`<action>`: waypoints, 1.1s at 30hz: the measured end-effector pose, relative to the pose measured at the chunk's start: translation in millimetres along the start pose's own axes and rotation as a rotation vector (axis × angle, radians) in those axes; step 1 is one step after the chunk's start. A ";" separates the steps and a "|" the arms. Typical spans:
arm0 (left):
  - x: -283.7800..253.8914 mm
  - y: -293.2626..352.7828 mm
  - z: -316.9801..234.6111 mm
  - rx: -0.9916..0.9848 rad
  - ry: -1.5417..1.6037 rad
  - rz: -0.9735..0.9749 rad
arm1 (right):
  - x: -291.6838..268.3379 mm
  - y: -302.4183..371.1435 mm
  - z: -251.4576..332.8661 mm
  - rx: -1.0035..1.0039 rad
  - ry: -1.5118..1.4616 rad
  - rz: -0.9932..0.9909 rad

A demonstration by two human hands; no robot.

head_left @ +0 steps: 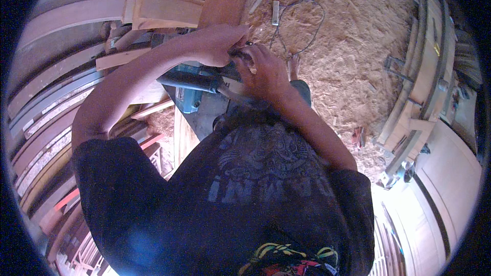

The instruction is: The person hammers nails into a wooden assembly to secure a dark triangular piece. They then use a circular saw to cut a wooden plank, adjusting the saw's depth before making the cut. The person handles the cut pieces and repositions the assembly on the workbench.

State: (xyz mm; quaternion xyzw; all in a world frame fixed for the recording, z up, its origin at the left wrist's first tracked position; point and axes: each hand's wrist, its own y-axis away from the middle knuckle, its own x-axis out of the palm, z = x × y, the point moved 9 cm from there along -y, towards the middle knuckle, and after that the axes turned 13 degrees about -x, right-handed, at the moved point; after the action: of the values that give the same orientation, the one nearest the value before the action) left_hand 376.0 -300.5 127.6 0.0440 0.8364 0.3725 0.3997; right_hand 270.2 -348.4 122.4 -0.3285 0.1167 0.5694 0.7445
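Observation:
My left hand (219,45) and my right hand (266,71) meet in front of my chest, with their fingers curled together. A small dark piece (247,57) shows between the fingers; its kind is too hidden to make out. Just below the hands is a teal power tool (189,100) with a black cylindrical part (190,81) lying across it. The tool rests on a dark flat surface (212,110), which my body partly covers.
Wood shavings (348,51) cover the floor ahead. A power strip (275,14) lies there beside a looped dark cable (323,18). Long boards are stacked along the left, with a thick wooden piece (166,11) near my left forearm. Clamped boards (417,87) stand at the right.

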 end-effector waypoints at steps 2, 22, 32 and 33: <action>-0.9 0.8 -6.2 0.053 -0.031 -0.058 | -3.1 -1.4 3.0 -0.039 0.058 0.047; -3.2 4.3 -15.8 -0.076 -0.053 0.080 | 1.0 -1.2 -2.6 0.119 -0.113 -0.095; -6.7 1.9 -14.4 0.028 0.043 0.062 | -6.6 -4.6 3.3 0.093 -0.125 -0.175; -6.6 1.9 -14.6 0.033 0.025 0.050 | -4.2 -2.6 1.5 0.134 -0.116 -0.149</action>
State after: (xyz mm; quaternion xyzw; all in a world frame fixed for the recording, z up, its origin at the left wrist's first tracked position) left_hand 369.8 -310.1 139.0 0.0666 0.8461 0.3690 0.3789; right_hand 271.0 -351.1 126.8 -0.2523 0.0864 0.5215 0.8105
